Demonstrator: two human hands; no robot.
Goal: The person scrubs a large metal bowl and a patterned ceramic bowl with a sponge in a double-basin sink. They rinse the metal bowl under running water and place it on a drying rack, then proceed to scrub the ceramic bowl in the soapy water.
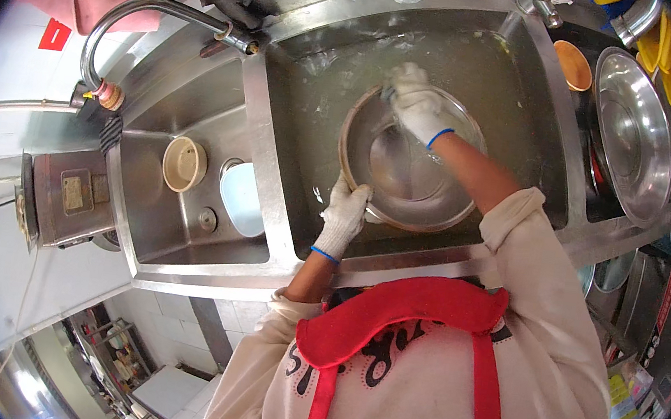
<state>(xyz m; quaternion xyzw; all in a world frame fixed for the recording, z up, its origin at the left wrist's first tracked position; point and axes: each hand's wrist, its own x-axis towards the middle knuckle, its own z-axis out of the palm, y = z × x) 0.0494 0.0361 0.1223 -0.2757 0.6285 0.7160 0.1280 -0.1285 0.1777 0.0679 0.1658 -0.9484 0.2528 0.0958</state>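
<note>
A round stainless steel basin (408, 174) lies tilted in the water of the large sink compartment (305, 206). My left hand (344, 213), in a white knit glove with a blue cuff edge, grips the basin's near left rim, thumb over the edge. My right hand (410, 97), gloved the same way, is at the far rim of the basin and blurred. Something dark and small shows beside its fingers, but I cannot tell what it is or whether the hand holds it. The water looks murky, with light bits floating in it.
To the left, a smaller sink compartment holds a beige bowl (184, 165) and a light blue plastic container (243, 199). A curved faucet (160, 6) reaches over its far edge. On the right stand a large steel basin (632, 138) and an orange bowl (573, 66). Yellow gloves (664, 51) hang at the upper right.
</note>
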